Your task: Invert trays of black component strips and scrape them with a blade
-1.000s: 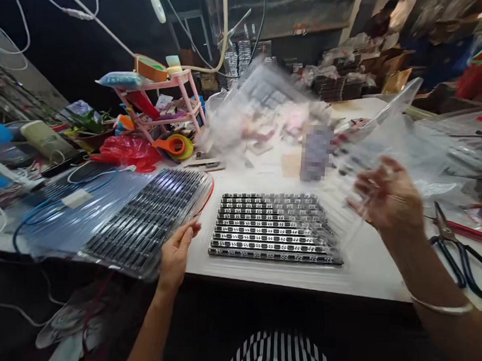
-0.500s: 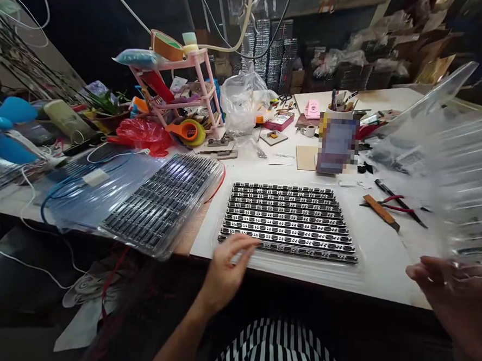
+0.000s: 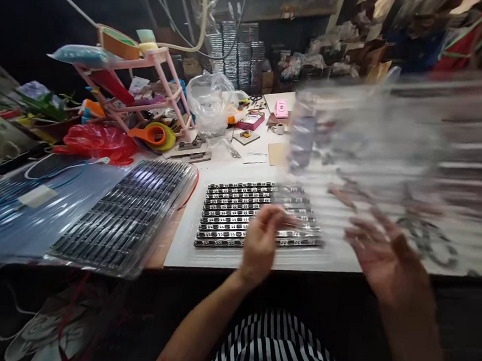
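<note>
A clear ribbed plastic tray (image 3: 391,130), blurred by motion, is raised over the right side of the table. My left hand (image 3: 264,236) pinches its near left edge, fingers closed. Behind that edge, seen through the plastic, is my right hand (image 3: 387,255), its fingers apart and smeared; whether it grips the tray is unclear. Below, a filled tray with rows of black and silver connectors (image 3: 234,215) lies flat on the white table, its right part covered from view by the raised plastic.
Clear trays with black parts (image 3: 124,217) lie at the left. Behind them are a red plastic bag (image 3: 100,142) and a pink rack (image 3: 169,89). A pink box (image 3: 250,120) and a tape roll (image 3: 279,129) sit farther back. Pliers (image 3: 427,241) show blurred at the right.
The clear tray has swung from the far right toward the middle. My left hand has moved right from the filled tray to the clear one. The view has turned right.
</note>
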The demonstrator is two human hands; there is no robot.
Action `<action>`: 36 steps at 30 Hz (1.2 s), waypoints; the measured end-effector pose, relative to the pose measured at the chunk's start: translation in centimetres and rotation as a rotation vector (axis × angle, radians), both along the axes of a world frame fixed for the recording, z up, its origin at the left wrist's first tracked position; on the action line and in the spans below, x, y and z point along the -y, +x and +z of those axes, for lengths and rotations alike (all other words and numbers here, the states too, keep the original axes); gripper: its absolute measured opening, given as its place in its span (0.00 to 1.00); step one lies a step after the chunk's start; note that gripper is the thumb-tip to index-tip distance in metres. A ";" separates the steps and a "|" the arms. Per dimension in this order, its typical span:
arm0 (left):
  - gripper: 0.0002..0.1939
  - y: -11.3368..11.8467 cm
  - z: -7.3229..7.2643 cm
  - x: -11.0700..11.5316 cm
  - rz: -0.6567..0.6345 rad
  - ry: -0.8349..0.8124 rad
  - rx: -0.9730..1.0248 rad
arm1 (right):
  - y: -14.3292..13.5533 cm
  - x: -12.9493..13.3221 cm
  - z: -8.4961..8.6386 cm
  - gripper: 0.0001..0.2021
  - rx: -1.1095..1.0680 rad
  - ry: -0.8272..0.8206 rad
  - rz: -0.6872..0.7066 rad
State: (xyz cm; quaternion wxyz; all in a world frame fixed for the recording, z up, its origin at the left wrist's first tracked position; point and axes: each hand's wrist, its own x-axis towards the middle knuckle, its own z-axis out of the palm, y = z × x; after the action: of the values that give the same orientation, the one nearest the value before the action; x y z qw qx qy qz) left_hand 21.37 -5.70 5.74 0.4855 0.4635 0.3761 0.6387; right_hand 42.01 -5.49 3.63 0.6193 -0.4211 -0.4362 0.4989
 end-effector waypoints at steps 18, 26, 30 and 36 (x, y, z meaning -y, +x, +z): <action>0.27 -19.5 -3.1 3.2 0.531 -0.347 -0.761 | 0.4 -5.2 -0.9 0.32 0.619 -0.128 0.300; 0.27 -19.7 -4.4 0.6 0.469 -0.308 -0.893 | 0.8 -7.0 -2.0 0.28 0.906 -0.043 0.181; 0.26 -19.5 -4.7 -0.9 0.469 -0.255 -0.945 | 0.0 -8.2 -1.7 0.24 0.976 0.021 0.184; 0.24 -19.5 -4.6 0.1 0.448 -0.272 -0.942 | -1.0 -7.5 -1.1 0.19 0.994 0.149 0.133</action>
State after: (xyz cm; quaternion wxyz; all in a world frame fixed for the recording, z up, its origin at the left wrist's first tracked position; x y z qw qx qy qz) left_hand 1.88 -5.76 1.13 0.1718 0.5410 0.7222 0.3953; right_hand 41.03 2.03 2.48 0.3319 -0.5339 -0.7384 0.2440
